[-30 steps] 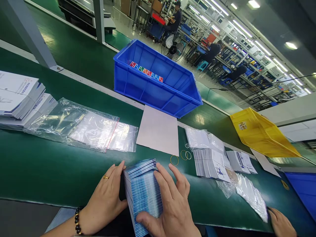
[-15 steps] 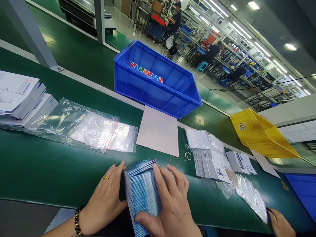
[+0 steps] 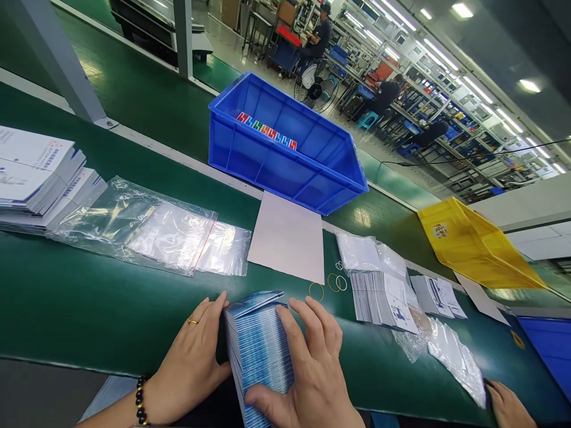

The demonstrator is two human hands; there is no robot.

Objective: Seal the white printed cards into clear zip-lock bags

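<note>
I see the stack of blue leaflets [image 3: 261, 342] at six o'clock, by the near edge of the desk [image 3: 116, 315]. The left hand [image 3: 191, 351] braces its side, fingers extended; the right hand [image 3: 316, 374] grasps it between thumb and fingertips. The far leaflets lean unevenly, no band shows around them, so a lopsided squeeze could splay them or tip some lapward.

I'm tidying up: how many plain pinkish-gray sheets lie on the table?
2: the center sheet by the blue bin, the right sheet by the yellow bin. Others may be hidden.
</note>
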